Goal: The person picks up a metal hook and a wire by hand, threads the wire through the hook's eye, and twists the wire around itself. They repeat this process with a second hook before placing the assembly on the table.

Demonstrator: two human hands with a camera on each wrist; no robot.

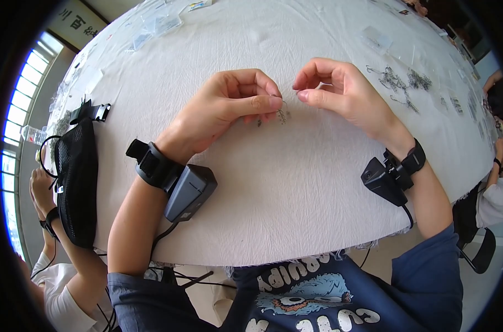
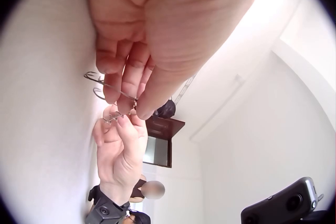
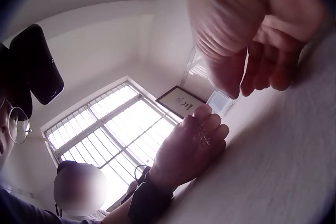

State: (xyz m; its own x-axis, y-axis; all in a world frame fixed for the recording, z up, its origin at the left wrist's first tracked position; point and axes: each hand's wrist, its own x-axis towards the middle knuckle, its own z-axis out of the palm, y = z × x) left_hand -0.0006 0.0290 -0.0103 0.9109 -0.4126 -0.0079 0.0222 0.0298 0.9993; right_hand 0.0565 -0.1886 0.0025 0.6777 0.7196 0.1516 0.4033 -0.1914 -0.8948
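Observation:
My left hand (image 1: 229, 102) pinches small dark metal hooks (image 1: 282, 116) between thumb and fingers, low over the white cloth. From the left wrist view, a thin shank with curved hooks (image 2: 96, 79) runs out from the left hand (image 2: 173, 35). Another small metal piece (image 2: 113, 118) overlaps the fingertips of the right hand (image 2: 121, 155); whether they touch it is unclear. In the head view my right hand (image 1: 354, 99) is a little to the right, fingers bent, with a gap between thumb and index and nothing visible there.
Piles of dark metal hooks (image 1: 392, 80) lie on the white tablecloth (image 1: 296, 210) at the right. Clear plastic packets (image 1: 163, 22) are at the back left. A black mesh bag (image 1: 77, 177) lies along the left edge. Other people sit at both sides.

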